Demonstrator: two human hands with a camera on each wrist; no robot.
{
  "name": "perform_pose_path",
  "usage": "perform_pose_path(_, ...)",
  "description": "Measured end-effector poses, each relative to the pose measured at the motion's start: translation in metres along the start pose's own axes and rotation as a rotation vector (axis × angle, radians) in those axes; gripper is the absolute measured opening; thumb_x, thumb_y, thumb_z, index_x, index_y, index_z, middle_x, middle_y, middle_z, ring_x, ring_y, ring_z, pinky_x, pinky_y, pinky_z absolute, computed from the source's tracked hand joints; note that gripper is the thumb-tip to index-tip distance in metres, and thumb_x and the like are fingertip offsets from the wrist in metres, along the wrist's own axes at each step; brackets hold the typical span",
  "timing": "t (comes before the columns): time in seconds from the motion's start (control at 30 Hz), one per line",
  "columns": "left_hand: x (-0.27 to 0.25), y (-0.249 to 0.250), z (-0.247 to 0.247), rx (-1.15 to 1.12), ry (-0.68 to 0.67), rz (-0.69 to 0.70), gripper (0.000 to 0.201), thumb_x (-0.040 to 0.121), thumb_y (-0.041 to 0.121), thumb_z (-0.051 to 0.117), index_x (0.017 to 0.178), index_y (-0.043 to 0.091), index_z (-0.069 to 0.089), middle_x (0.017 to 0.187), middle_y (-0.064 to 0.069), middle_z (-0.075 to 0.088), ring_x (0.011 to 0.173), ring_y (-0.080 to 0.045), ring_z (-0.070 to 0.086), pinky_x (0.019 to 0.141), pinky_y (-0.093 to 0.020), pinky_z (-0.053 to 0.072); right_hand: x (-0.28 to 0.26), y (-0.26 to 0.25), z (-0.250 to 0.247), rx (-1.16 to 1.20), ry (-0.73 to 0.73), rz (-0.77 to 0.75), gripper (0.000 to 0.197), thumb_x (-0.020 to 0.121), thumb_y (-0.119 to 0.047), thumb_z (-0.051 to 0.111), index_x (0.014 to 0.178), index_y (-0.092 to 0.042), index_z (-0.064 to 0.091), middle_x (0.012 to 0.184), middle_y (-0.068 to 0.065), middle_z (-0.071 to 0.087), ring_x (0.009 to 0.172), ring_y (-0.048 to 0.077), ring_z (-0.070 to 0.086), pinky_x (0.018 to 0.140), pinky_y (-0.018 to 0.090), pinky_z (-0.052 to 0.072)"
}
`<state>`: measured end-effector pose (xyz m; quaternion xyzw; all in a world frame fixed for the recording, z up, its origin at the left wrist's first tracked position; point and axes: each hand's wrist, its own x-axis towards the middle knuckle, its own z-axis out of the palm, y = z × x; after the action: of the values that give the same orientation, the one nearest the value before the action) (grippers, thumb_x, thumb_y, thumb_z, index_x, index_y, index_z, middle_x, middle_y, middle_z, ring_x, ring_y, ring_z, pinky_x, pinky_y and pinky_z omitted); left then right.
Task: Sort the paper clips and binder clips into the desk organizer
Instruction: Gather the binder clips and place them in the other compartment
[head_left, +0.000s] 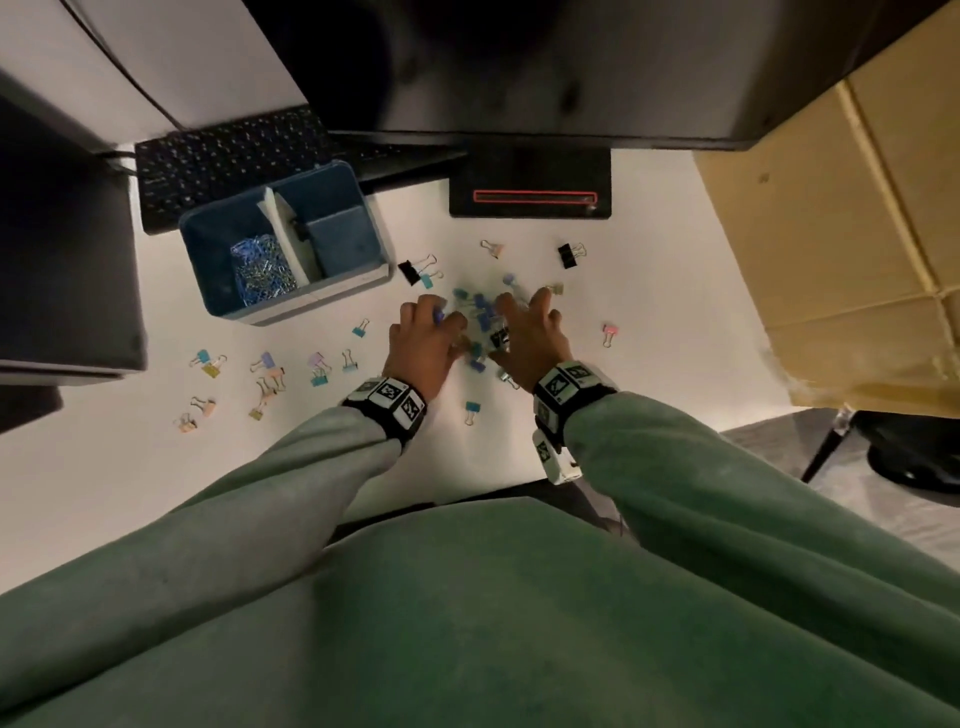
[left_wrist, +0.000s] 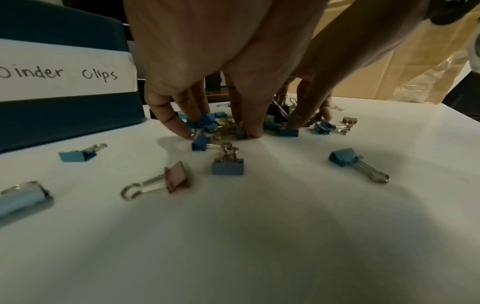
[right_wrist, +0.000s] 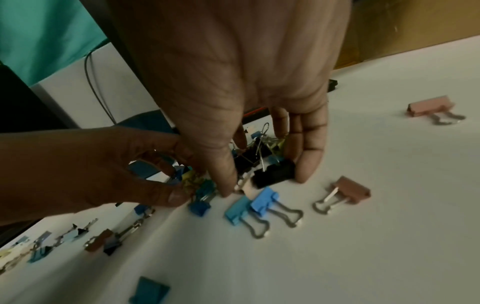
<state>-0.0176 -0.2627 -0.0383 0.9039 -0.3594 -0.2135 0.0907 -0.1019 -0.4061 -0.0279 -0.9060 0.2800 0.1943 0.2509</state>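
Observation:
On the white desk, both hands cup a pile of small coloured binder clips (head_left: 480, 319). My left hand (head_left: 434, 327) curls its fingers round several blue clips (left_wrist: 203, 123) on the pile's left side. My right hand (head_left: 524, 322) closes thumb and fingers round black binder clips (right_wrist: 272, 174) on the right side. The blue desk organizer (head_left: 234, 312) stands to the upper left. Its left compartment holds a heap of paper clips (head_left: 262, 273). A paper label (left_wrist: 64, 72) on its front reads "binder clips". The right compartment looks empty.
Loose binder clips (head_left: 270, 379) lie scattered left of my hands, and others lie singly to the right (head_left: 609, 332) and farther back (head_left: 570, 254). A keyboard (head_left: 223, 156) and monitor base (head_left: 530, 182) stand behind. A cardboard box (head_left: 831, 208) borders the right.

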Motion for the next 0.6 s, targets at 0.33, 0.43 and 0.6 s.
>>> perform_pose_path(0.33,-0.008,0.000,-0.001,-0.152,0.042,0.035,0.032,0.080,0.006,0.062,0.112,0.005,0.061,0.120,-0.019,0.047,0.109,-0.035,0.045,0.075,-0.042,0.053,0.004,0.016,-0.009,0.244,0.113,-0.053,0.015,0.087,-0.014,0.061,0.100,-0.009,0.057,0.109,0.010,0.049,0.075,0.024,0.056,0.070,0.030,0.048)
perform_pose_path(0.43,-0.009,-0.005,0.002,-0.235,0.067,0.024,0.020,0.077,0.002,0.062,0.097,0.003,0.065,0.112,-0.019,0.053,0.101,-0.034,0.050,0.078,-0.045,0.053,0.006,0.019,-0.016,0.459,0.118,-0.008,0.009,0.084,-0.018,0.067,0.091,-0.016,0.062,0.102,0.004,0.058,0.077,0.021,0.065,0.068,0.034,0.059)
perform_pose_path(0.6,-0.017,-0.009,-0.022,-0.441,0.163,-0.059,0.015,0.076,0.000,0.068,0.089,0.007,0.069,0.101,-0.010,0.059,0.090,-0.022,0.058,0.082,-0.024,0.049,0.007,-0.030,-0.052,0.757,0.069,-0.128,0.008,0.084,-0.016,0.069,0.089,-0.013,0.062,0.099,0.001,0.065,0.068,0.018,0.070,0.057,0.035,0.060)
